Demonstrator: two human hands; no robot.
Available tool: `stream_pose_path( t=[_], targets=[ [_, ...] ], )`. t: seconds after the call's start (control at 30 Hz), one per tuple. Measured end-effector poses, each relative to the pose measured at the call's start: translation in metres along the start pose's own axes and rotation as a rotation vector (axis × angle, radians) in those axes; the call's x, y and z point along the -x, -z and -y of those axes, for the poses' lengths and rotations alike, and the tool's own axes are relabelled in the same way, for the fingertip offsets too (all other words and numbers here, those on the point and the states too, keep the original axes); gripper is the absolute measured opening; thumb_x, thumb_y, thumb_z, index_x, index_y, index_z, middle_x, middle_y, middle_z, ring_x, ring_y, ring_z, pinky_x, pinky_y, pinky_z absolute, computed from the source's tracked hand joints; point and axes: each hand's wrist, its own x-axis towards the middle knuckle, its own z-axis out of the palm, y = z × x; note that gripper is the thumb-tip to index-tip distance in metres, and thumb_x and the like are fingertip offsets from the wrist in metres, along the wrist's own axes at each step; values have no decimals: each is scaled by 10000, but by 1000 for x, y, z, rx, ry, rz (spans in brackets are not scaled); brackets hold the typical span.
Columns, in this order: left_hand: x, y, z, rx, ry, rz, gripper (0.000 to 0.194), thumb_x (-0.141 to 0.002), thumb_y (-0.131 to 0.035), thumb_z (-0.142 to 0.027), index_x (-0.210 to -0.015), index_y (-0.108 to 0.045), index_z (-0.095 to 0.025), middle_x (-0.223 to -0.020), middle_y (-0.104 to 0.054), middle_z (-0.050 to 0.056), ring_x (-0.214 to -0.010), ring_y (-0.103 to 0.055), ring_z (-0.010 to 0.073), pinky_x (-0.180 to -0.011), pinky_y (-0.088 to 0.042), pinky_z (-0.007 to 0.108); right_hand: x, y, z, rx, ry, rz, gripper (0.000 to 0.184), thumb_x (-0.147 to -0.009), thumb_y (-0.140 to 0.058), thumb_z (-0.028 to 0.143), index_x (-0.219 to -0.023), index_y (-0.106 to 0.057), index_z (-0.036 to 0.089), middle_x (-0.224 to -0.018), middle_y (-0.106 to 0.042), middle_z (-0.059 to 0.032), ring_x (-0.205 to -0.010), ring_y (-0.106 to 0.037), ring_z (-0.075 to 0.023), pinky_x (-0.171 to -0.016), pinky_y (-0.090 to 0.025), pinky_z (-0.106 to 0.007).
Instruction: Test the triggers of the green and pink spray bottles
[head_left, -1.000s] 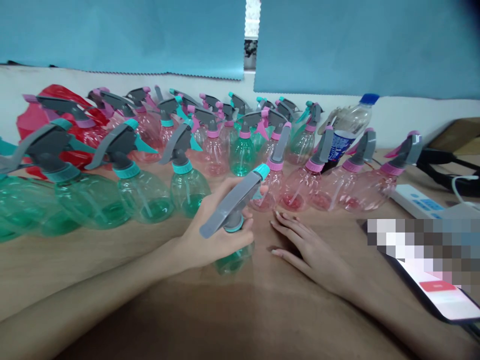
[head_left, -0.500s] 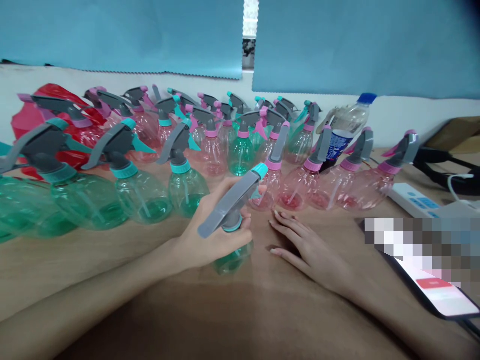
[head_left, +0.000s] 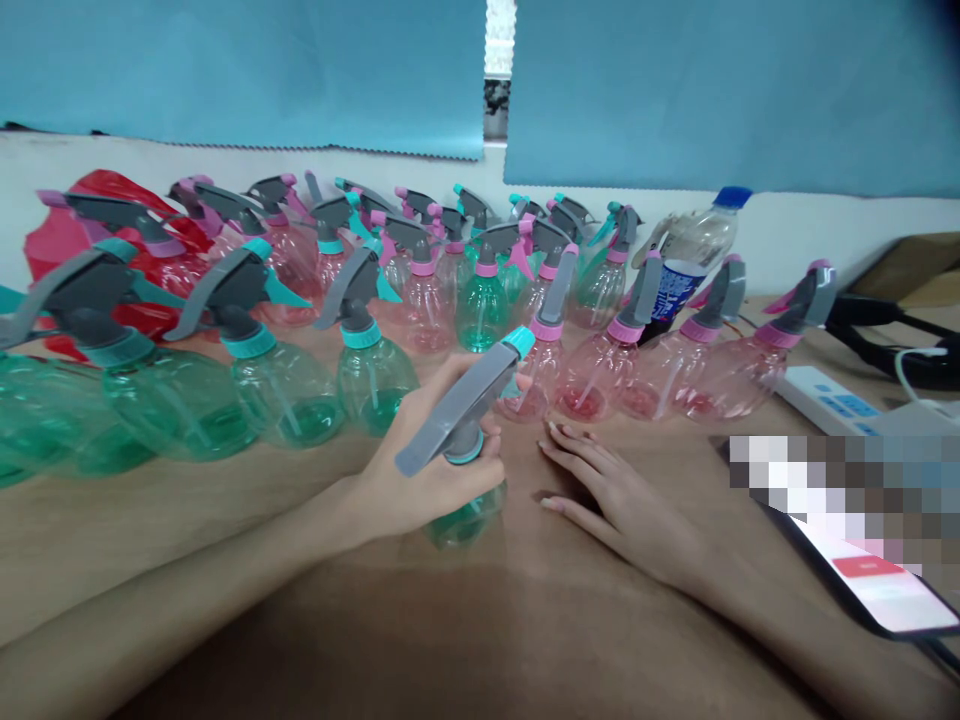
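Observation:
My left hand [head_left: 409, 480] is wrapped round the neck of a green spray bottle [head_left: 463, 522] with a grey head and a turquoise nozzle. The bottle stands on the wooden table, its nozzle pointing away and to the right. Part of its body and its trigger are hidden by my fingers. My right hand [head_left: 615, 500] lies flat on the table to the right, palm down and fingers spread, holding nothing. Just beyond its fingertips is a pink spray bottle [head_left: 596, 375]. Behind my left hand stands another green spray bottle [head_left: 375, 385].
Several green and pink spray bottles stand in rows at the back and left. A blue-capped drink bottle [head_left: 694, 250] leans behind the pink ones. At right are a white power strip [head_left: 825, 400] and a lit phone [head_left: 892, 590]. Red plastic [head_left: 109, 190] lies at the far left.

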Motion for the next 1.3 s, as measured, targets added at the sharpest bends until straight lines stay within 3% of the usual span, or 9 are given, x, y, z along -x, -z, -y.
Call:
stream_pose_path(
  t=[0.17,0.33,0.63,0.97,1.13,1.3],
  targets=[
    [-1,0,1,-26,4,-2,476,-654,-546,-79,-1073,-423,-268,-1111,-631,6,-586,-591,125,-611,-527,299,1,-1,-1,-7,7,-17,591,-914,-489,508,-1421,-413,214,-1481,-416,-112,-1383,-338,-289,-1111,-310,-550],
    [0,0,4,-148,-36,-51,436,-649,-534,-81,-1034,-446,-264,-816,-613,-35,-622,-578,156,-609,-485,297,1,-1,-1,-11,7,-19,588,-915,-490,503,-1425,-407,224,-1485,-410,-108,-1383,-337,-291,-1110,-313,-550],
    [-3,2,-4,-137,14,-10,332,-626,-508,-112,-899,-411,-275,-593,-436,-88,-478,-455,139,-516,-404,281,0,0,0,12,-3,7,602,-920,-463,525,-1416,-417,187,-1484,-412,-115,-1392,-322,-273,-1126,-295,-529],
    [-3,2,-9,-98,23,-34,266,-628,-502,-136,-844,-417,-267,-688,-506,-56,-492,-467,133,-505,-409,279,0,-1,-1,-9,4,-9,589,-916,-480,516,-1423,-412,222,-1475,-425,-114,-1380,-345,-289,-1109,-314,-552],
    [-1,3,-3,-138,2,7,364,-641,-513,-124,-972,-481,-271,-763,-559,-41,-519,-498,136,-499,-405,271,0,0,0,0,4,3,594,-920,-469,521,-1419,-417,203,-1480,-416,-118,-1384,-337,-281,-1117,-306,-541],
    [1,1,3,-94,-31,14,464,-685,-528,-115,-1109,-448,-286,-868,-592,-29,-505,-483,114,-489,-419,265,0,1,1,10,-6,15,599,-921,-458,532,-1409,-428,185,-1477,-421,-122,-1387,-333,-274,-1122,-301,-536]
  ],
)
